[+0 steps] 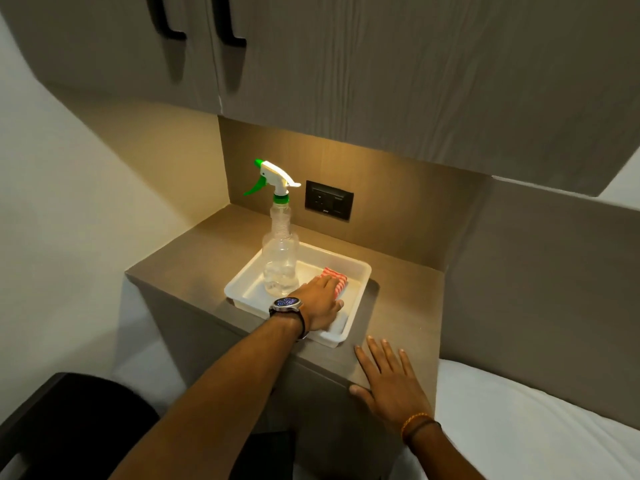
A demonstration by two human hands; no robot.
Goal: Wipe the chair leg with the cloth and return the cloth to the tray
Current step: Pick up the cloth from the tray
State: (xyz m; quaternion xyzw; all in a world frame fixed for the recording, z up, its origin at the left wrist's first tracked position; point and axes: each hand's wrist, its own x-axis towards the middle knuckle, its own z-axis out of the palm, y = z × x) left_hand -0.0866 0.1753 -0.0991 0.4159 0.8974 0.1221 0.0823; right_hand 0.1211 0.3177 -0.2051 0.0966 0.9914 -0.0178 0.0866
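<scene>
Head camera looks down on a brown worktop [194,268] tucked under wall cabinets, and the left hand [320,301] is right down in the white tray [360,271]. Its palm faces down, and its fingers lie flat over the red-and-white striped cloth [337,276], which sits folded in the tray's far right part; whether the fingers actually grip the cloth, the view cannot tell. A smartwatch [285,303] rides on that wrist. Standing upright in the same tray, just left of the cloth, is a clear spray bottle [280,258] with a white head and green trigger. Over on the right, the right hand [389,379] lies spread and flat on the worktop's near corner, fingers apart, holding nothing, an orange thread band [415,422] at its wrist. A black wall socket [329,199] shows behind the tray. White bedding [540,431] lies at lower right.
</scene>
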